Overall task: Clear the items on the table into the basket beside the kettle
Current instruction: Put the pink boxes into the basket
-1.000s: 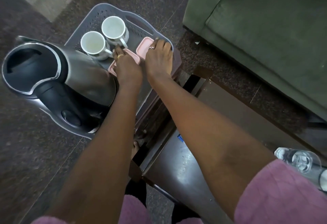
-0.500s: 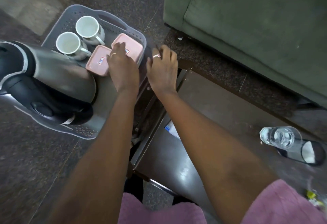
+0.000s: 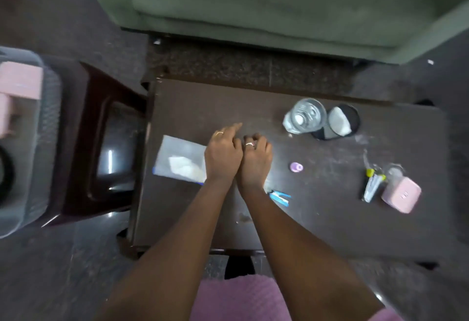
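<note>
My left hand (image 3: pixel 223 154) and my right hand (image 3: pixel 255 162) hover side by side over the middle of the dark table (image 3: pixel 203 102), both empty. The left index finger is stretched out; the right fingers are loosely bent. A clear plastic bag (image 3: pixel 177 162) lies just left of my left hand. A small purple cap (image 3: pixel 296 167) and a blue item (image 3: pixel 279 197) lie right of my right hand. Farther right are a metal clipper (image 3: pixel 372 187) and a pink box (image 3: pixel 401 195). The grey basket (image 3: pixel 48 128) at the left edge holds pink boxes (image 3: pixel 21 81).
A glass of water (image 3: pixel 305 116) and a black round lid (image 3: pixel 341 121) stand at the table's far side. The kettle (image 3: pixel 5 176) is only partly visible at the left edge. A dark stool (image 3: pixel 101 143) carries the basket. A green sofa (image 3: pixel 253 3) lies beyond the table.
Both hands have left the pink boxes in the basket and swung right to the middle of the table. The view turned with them, so the basket now sits at the left edge.
</note>
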### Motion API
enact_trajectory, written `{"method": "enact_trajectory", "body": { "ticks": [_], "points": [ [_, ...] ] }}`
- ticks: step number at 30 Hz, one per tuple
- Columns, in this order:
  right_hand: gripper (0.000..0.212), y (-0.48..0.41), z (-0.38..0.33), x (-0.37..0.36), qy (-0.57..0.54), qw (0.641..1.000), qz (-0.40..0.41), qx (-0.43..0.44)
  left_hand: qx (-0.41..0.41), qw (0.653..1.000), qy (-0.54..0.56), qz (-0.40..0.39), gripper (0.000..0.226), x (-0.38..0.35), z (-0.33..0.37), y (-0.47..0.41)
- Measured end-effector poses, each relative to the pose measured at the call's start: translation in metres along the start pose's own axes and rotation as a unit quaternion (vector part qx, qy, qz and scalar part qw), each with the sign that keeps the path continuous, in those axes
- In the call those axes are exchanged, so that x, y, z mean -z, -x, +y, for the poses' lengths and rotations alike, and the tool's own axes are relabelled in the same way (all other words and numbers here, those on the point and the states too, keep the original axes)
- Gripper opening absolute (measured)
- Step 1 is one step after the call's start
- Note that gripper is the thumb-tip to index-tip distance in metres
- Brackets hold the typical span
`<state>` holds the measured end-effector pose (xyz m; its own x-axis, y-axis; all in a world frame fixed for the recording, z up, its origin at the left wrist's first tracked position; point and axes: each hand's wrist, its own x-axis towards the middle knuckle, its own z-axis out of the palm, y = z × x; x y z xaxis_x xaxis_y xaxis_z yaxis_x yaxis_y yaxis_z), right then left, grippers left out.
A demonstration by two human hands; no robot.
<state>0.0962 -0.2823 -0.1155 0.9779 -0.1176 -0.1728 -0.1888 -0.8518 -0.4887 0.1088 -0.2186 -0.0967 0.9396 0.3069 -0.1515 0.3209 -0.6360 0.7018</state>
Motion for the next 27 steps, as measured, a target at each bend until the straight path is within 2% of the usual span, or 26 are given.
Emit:
{"method": "enact_trajectory", "body": {
  "ticks": [3, 7, 10, 15, 17, 22, 27],
  "points": [
    [0.016, 0.001, 0.067, 0.025, 0.034, 0.991, 0.097, -0.084, -0.040, 0.996, -0.018, -0.081, 0.037, -0.050, 0.036, 0.023],
    [0.028, -0.007, 0.140, 0.063, 0.006, 0.967, 0.127, -0.221, -0.106, 0.978, -0.025, -0.181, 0.039, -0.107, 0.081, 0.050],
    [0.035, -0.008, 0.200, 0.096, 0.082, 0.948, 0.145, -0.273, -0.163, 0.957, -0.041, -0.236, 0.040, -0.146, 0.114, 0.066],
    [0.042, -0.015, 0.278, 0.139, 0.088, 0.912, 0.185, -0.355, -0.205, 0.927, -0.060, -0.307, 0.041, -0.200, 0.154, 0.089],
    [0.047, -0.016, 0.303, 0.150, 0.083, 0.900, 0.184, -0.387, -0.210, 0.919, -0.073, -0.326, 0.042, -0.218, 0.164, 0.098],
    [0.076, -0.019, 0.342, 0.159, 0.030, 0.865, 0.096, -0.491, -0.191, 0.915, -0.106, -0.340, 0.042, -0.256, 0.178, 0.115],
    [0.081, -0.016, 0.362, 0.155, -0.068, 0.870, 0.083, -0.481, -0.091, 0.922, -0.147, -0.346, 0.060, -0.293, 0.190, 0.119]
  ]
}}
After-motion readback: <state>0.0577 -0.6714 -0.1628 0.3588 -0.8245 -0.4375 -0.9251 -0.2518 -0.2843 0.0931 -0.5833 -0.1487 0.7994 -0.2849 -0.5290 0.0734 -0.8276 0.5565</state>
